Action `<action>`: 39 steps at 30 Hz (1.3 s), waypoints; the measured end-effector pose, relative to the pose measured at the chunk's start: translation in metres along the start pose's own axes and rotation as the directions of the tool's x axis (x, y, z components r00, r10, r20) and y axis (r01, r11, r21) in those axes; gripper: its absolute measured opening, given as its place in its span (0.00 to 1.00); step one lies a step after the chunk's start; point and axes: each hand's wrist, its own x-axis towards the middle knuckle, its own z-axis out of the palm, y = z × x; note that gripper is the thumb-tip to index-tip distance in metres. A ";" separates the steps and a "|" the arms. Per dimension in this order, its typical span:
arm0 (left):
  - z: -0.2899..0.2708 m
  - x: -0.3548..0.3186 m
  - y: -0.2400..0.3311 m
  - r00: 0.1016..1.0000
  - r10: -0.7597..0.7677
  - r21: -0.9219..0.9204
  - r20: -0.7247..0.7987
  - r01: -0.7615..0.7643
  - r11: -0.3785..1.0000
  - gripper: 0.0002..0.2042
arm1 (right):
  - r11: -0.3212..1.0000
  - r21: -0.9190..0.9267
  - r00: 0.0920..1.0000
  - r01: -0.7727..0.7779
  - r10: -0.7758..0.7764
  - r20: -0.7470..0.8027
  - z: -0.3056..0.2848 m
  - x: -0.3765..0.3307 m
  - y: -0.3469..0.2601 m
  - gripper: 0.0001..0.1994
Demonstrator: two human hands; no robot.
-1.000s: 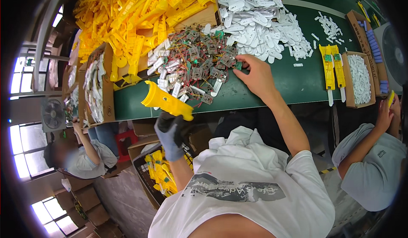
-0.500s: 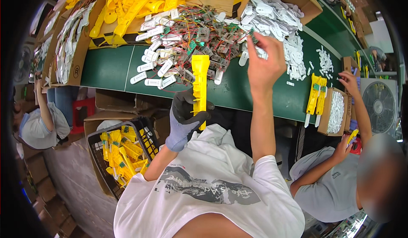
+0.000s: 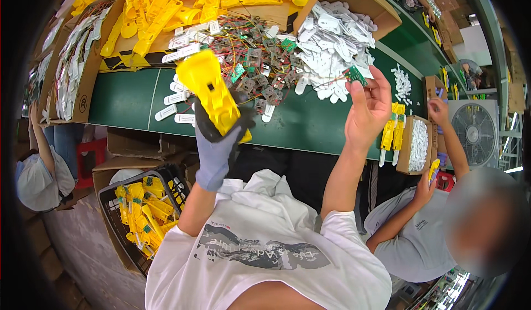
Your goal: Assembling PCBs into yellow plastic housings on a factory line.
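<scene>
My left hand (image 3: 218, 138), in a grey and black glove, grips a yellow plastic housing (image 3: 210, 91) and holds it upright over the green table (image 3: 124, 97). My right hand (image 3: 368, 108) is bare and raised above the table. It pinches a small green circuit board (image 3: 354, 75) with thin wires between its fingertips. Just behind both hands lies a heap of small circuit boards with coloured wires (image 3: 251, 55). White plastic strips (image 3: 337, 44) are piled to the right of that heap.
Yellow housings fill cardboard boxes (image 3: 166, 6) at the back and a black basket (image 3: 141, 210) by my left leg. A co-worker on the right holds yellow parts beside a box of white pieces (image 3: 416, 144). A fan (image 3: 475, 133) stands further right. Another person sits at far left.
My left hand has lifted the yellow housing higher and tilted it. My right hand has come away from the pile with a small green board, now held up.
</scene>
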 end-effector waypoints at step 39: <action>0.100 -0.024 -0.062 0.752 -0.379 0.131 0.540 0.370 0.920 0.20 | 0.951 -0.199 0.960 -0.237 0.260 0.099 -0.065 -0.073 0.042 0.09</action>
